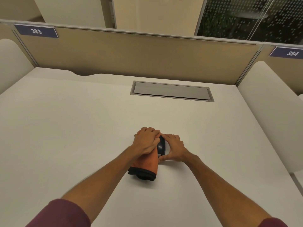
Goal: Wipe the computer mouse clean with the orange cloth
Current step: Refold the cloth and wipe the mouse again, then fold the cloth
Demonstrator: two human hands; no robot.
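A dark computer mouse (161, 146) lies on the white desk (82, 120), mostly hidden between my two hands. My left hand (146, 140) grips the orange cloth (147, 164) and presses it against the mouse's left side. The cloth has a dark edge and trails back toward me under my wrist. My right hand (173, 149) holds the mouse from the right, fingers curled over its far end and thumb at its near end.
A grey cable hatch (172, 91) is set into the desk behind the hands. A beige partition (139, 53) with number plates 383 and 384 closes the far edge. White rounded dividers (265, 112) stand at both sides.
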